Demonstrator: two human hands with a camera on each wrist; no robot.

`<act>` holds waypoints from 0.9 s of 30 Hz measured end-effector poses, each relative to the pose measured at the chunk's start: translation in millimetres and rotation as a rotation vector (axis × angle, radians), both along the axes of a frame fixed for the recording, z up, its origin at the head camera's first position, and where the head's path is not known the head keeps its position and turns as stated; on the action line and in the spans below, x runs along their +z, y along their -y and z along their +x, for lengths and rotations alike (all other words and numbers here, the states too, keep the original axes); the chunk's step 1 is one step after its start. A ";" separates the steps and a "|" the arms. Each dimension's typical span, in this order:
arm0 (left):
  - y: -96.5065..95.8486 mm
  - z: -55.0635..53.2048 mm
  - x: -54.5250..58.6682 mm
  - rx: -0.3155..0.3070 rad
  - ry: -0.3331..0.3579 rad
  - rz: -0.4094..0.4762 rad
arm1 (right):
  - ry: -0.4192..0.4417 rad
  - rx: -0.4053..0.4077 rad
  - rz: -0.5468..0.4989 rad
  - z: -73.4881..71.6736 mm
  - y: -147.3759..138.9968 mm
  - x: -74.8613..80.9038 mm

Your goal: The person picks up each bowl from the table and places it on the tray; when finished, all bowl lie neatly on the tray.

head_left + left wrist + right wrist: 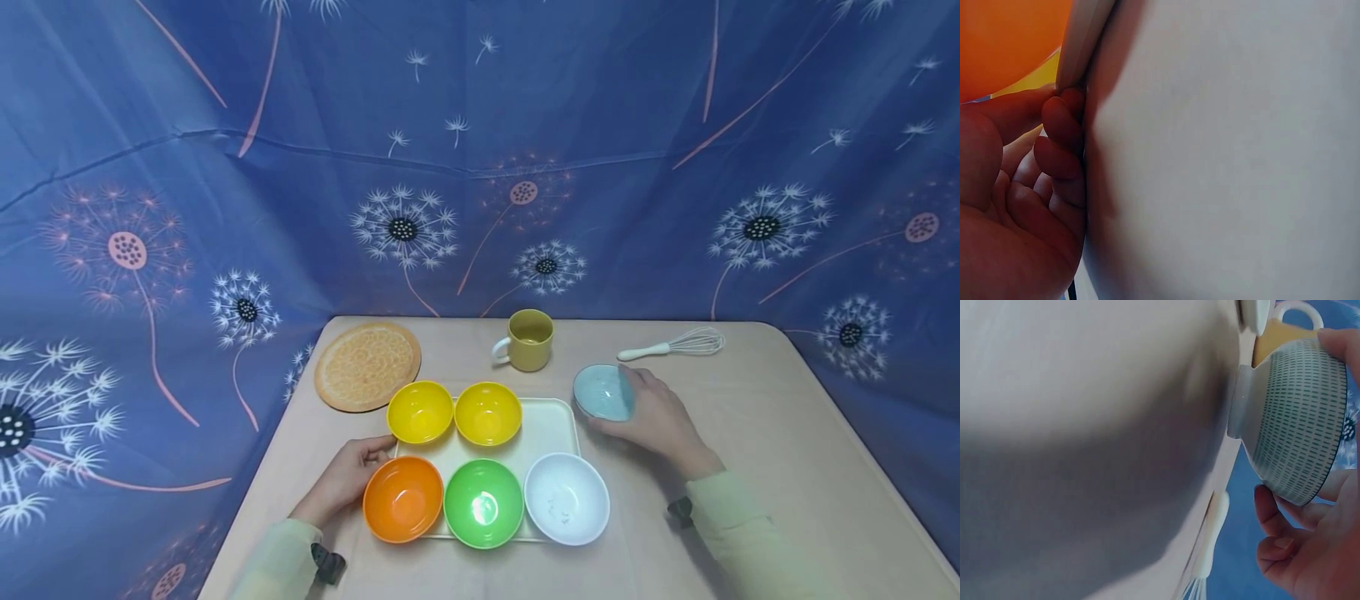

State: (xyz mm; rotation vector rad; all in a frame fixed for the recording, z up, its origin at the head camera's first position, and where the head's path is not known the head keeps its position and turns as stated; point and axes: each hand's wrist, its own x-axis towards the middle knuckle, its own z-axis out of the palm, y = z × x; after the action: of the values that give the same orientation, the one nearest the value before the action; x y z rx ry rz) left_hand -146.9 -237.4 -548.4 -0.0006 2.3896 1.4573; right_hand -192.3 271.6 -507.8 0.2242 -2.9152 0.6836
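Note:
My right hand (663,419) grips a small light-blue bowl (602,393) by its side, thumb and fingers spread around the rim. In the right wrist view this bowl (1297,419) has rows of green dashes outside and a narrow foot; whether the foot touches the table is unclear. At the left edge of a white tray (551,429), my left hand (347,477) pinches the tray's rim. Two yellow bowls (421,412) sit along the tray's far side. Nearer me stand an orange bowl (403,500), a green bowl (483,504) and a white bowl (567,500).
A mustard mug (531,342) with a white handle stands behind the tray. Beyond the right hand lies a whisk (671,343). A round, pastry-patterned mat (367,367) is at the back left. Blue dandelion-print cloth (465,167) hangs behind the table.

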 end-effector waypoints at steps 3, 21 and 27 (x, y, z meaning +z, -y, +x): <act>-0.6 0.6 0.8 0.006 0.002 -0.004 | 0.012 0.005 -0.032 4.3 10.2 4.2; 1.9 2.5 1.7 -0.017 0.001 0.036 | 0.023 0.084 -0.083 12.6 62.8 -4.5; 1.1 3.6 1.9 -0.012 0.012 0.026 | 0.010 0.113 -0.066 10.4 69.8 -10.0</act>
State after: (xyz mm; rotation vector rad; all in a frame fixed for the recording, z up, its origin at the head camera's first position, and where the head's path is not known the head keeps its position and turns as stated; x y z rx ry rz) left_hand -143.3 -238.5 -546.5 0.0112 2.3575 1.4782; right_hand -181.9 201.8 -517.8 0.3807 -2.9015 0.7987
